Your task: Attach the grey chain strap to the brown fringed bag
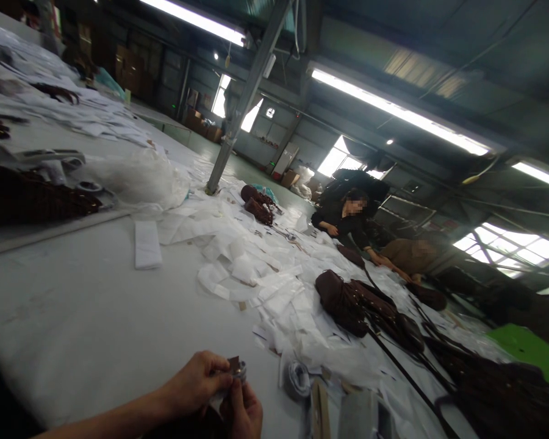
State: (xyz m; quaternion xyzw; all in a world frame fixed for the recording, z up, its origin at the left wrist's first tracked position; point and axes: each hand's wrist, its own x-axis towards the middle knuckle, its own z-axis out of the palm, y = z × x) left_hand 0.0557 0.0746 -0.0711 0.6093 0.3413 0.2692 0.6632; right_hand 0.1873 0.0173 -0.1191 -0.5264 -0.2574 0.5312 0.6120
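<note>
My left hand (200, 381) reaches in from the lower left over the white table. Its thumb and fingers pinch a small flat brown piece (233, 363). Close against it, my right hand (243, 410) has its fingers closed on a small shiny, grey, ring-like piece (242, 372), whose kind is too small to make out. Both pieces meet between my fingertips, and part of each is hidden by them. To the right of my hands lies a roll of clear or grey wrapping (297, 378).
Loose white paper and film (256, 268) cover the table's middle. Dark brown bags (361, 302) with long straps lie to the right, near a green sheet (528, 350). Across the table a person (348, 219) handles dark bags. A clear plastic bag (137, 180) lies left; a post (244, 103) stands beyond.
</note>
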